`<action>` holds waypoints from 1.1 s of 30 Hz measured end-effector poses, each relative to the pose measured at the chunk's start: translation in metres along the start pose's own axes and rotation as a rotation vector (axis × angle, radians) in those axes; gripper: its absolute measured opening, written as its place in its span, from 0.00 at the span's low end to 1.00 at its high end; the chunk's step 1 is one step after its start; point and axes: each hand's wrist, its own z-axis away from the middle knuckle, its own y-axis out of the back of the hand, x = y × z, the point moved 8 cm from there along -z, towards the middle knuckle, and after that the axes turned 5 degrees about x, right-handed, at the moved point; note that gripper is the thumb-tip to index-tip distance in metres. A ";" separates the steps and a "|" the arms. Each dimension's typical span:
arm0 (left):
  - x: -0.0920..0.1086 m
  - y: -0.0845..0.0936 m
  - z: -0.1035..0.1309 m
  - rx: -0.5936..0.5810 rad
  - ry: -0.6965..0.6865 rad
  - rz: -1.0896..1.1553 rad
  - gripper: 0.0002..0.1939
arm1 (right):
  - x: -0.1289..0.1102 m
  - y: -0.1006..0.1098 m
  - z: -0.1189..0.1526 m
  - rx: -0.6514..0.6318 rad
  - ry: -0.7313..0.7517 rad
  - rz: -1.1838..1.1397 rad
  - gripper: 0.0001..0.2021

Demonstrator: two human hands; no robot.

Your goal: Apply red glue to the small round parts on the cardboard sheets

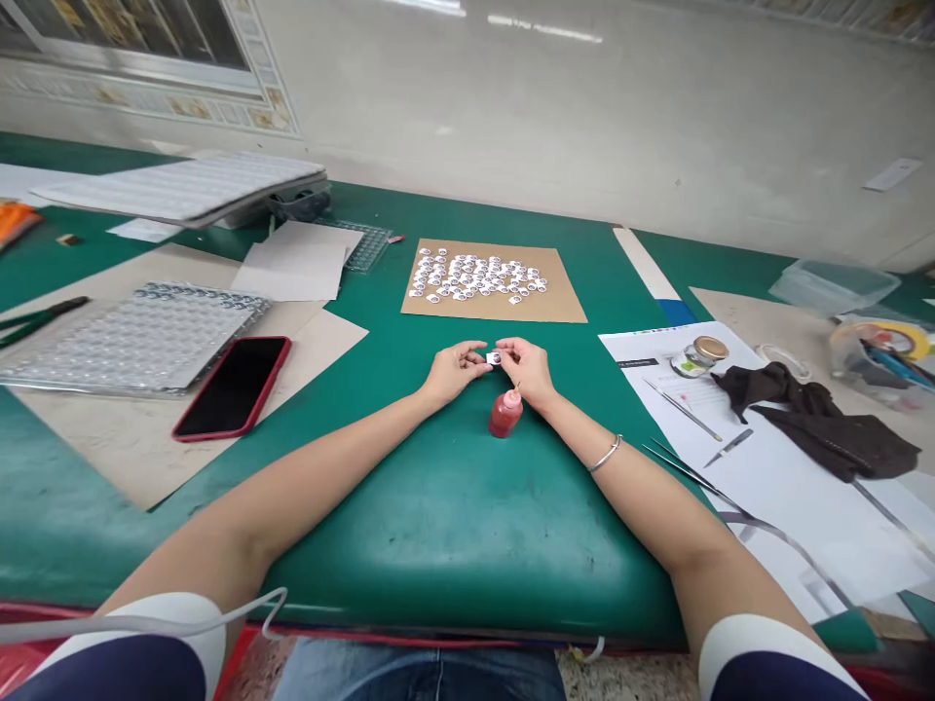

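Over the green table, a small white piece with a dark round mark is pinched between the fingertips of both hands. My left hand has its thumb at the piece's left edge, its other fingers curled above. From the other side, my right hand grips the right edge between thumb and fingers. Just below the hands stands a small red bottle with a pinkish top and a thin tip. Beyond them, many similar white pieces lie spread on a brown board.
To the left are a red-cased phone, a clear bubbled plastic tray and grey sheets. At right, tweezers, a lidded glass jar and black cloth lie on white paper. A pale cable crosses near my left sleeve.
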 end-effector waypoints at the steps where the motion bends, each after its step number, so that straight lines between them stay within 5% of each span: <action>1: -0.002 -0.002 -0.001 -0.003 -0.004 0.014 0.24 | 0.001 0.000 0.002 0.009 0.006 0.009 0.09; 6: -0.007 -0.008 0.002 -0.040 0.011 0.082 0.16 | 0.007 -0.001 0.010 0.013 -0.025 -0.030 0.10; 15: -0.016 -0.002 0.000 -0.003 0.040 0.106 0.20 | 0.014 -0.007 0.010 -0.048 -0.118 -0.259 0.14; 33: -0.014 0.001 0.001 0.040 0.034 0.122 0.18 | 0.005 -0.009 0.013 -0.084 -0.064 -0.301 0.19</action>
